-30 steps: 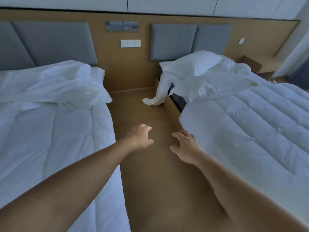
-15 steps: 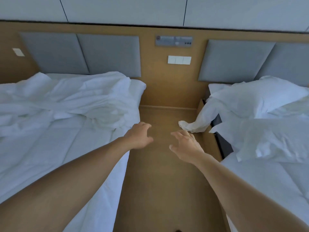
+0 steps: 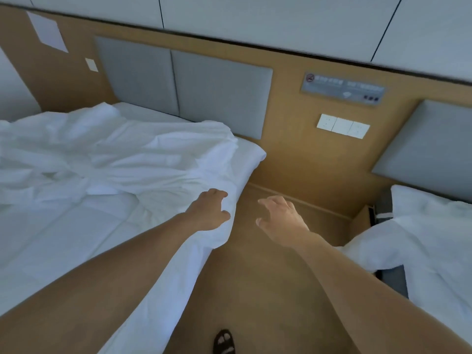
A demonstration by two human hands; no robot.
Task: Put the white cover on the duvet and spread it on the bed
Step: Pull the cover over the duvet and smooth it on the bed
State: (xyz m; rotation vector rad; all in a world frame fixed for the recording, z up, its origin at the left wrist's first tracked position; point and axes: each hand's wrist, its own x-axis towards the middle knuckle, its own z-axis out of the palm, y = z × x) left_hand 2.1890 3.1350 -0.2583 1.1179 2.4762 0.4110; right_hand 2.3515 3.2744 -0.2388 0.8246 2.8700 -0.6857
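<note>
Where the view starts at its bottom edge, a foot in a dark open sandal (image 3: 224, 342) stands on the tan smooth floor (image 3: 255, 290) between two beds; both bare forearms reach forward over the aisle.

Left hand (image 3: 209, 210): fingers loosely curled, thumb apart, holding nothing; it hangs over the side edge of the left bed; contact with the cloth cannot be told.

Right hand (image 3: 281, 218): fingers spread and slightly bent, holding nothing, over the floor.

Flat quilted white duvet (image 3: 63, 238) covers the left bed and drapes over its side; crumpled white fabric cover (image 3: 115, 159) lies heaped at the head end, just beyond the left hand.

Loose white bedding (image 3: 421, 241) on the right bed; grey padded headboard panels (image 3: 184, 85) and a white switch plate (image 3: 343, 125) on the wooden wall behind.
</note>
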